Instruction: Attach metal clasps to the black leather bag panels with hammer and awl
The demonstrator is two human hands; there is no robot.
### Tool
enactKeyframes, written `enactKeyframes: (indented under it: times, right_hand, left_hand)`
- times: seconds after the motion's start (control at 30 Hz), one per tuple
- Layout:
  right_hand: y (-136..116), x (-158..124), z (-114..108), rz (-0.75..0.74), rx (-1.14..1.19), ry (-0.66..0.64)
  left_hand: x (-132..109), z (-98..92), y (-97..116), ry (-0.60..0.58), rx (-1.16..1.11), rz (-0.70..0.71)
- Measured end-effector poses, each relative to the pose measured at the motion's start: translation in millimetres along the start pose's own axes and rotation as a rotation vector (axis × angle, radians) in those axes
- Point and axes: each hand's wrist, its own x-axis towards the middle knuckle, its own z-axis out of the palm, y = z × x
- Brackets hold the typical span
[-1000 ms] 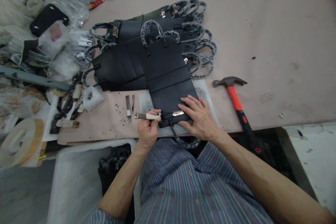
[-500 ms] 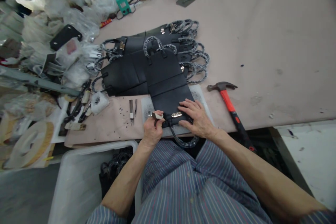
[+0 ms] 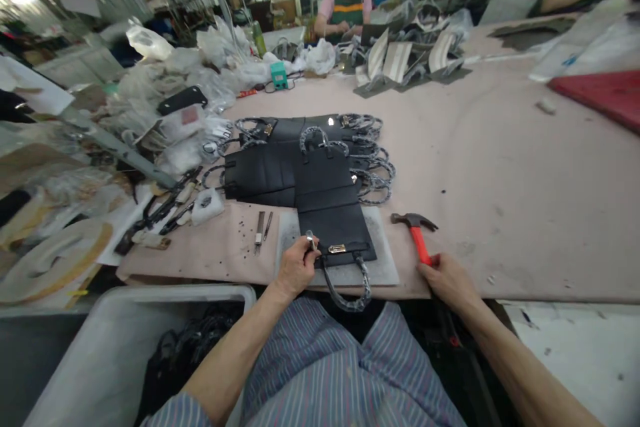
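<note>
My left hand (image 3: pixel 299 263) is closed around a short metal punch (image 3: pixel 311 240), held nearly upright at the left edge of a black handbag panel (image 3: pixel 333 221). A gold clasp plate (image 3: pixel 337 249) sits just right of it. The panel's plastic-wrapped handle (image 3: pixel 353 305) hangs over the table edge. Under the panel lies a pale board (image 3: pixel 384 259). To the right, my right hand (image 3: pixel 449 280) is wrapped round the red handle of a claw hammer (image 3: pixel 419 240). The hammer's head rests at or close above the table; I cannot tell which.
More black bag pieces (image 3: pixel 260 170) with wrapped handles are piled behind. Two thin metal tools (image 3: pixel 259 230) lie left of the board. A pale plastic bin (image 3: pixel 175 290) stands at front left. Plastic bags (image 3: pixel 200 73) crowd the left side. Across the table sits a person (image 3: pixel 347 7).
My right hand has left the bag panel and taken hold of the hammer's handle. The punch in my left hand is now more upright. The view has tilted up.
</note>
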Motion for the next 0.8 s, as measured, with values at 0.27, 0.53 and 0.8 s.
enactKeyframes:
  times: [0.27, 0.53, 0.8]
  right_hand:
    - [-86, -72, -8, -0.153, 0.403, -0.226]
    - [-157, -120, -22, -1.014, -0.509, -0.111]
    - [-180, -138, -26, -1.047, -0.018, 0.240]
  left_hand:
    - [-1, 0.7, -1, -0.001, -0.029, -0.040]
    - [-1, 1.6, -7, -0.005, -0.009, -0.021]
    - [-1, 1.3, -9, -0.028, -0.030, -0.024]
